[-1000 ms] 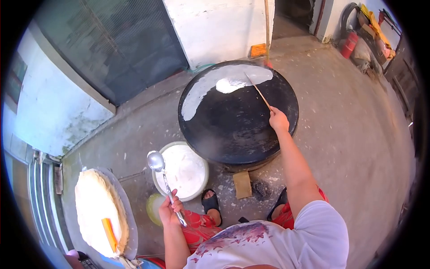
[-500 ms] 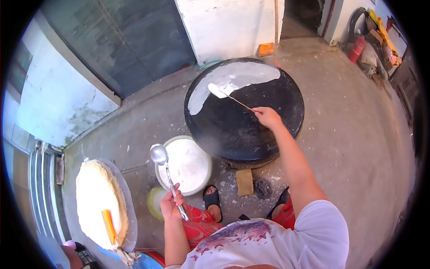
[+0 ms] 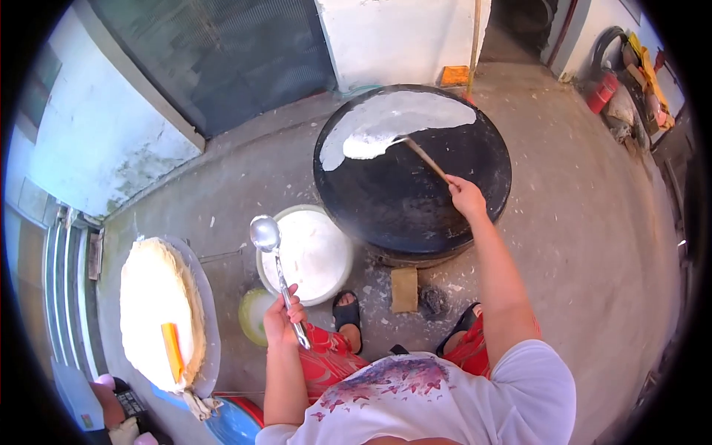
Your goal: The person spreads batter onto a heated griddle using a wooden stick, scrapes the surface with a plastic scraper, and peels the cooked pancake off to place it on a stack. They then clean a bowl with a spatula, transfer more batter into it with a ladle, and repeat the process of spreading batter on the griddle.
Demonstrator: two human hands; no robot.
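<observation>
My left hand (image 3: 284,317) is closed round the handle of a metal ladle (image 3: 265,236), its bowl raised beside a tub of white batter (image 3: 310,256). In my right hand (image 3: 466,197) is a wooden spreader (image 3: 426,158), whose far end touches the batter on a large round black griddle (image 3: 415,200). A thin whitish layer (image 3: 415,109) curves along the griddle's far and left part, with a thicker wet patch (image 3: 367,146) near its inner left edge.
At the left, a tall stack of thin flatbreads (image 3: 159,297) bears an orange strip (image 3: 172,352). Below it is a blue basin (image 3: 233,424). A brown block (image 3: 404,289) lies before the griddle. A red cylinder (image 3: 602,93) stands at the back right.
My right hand has moved right, and the spreader's head has shifted right along the batter. More batter covers the inner part of the layer. The ladle stays in my left hand.
</observation>
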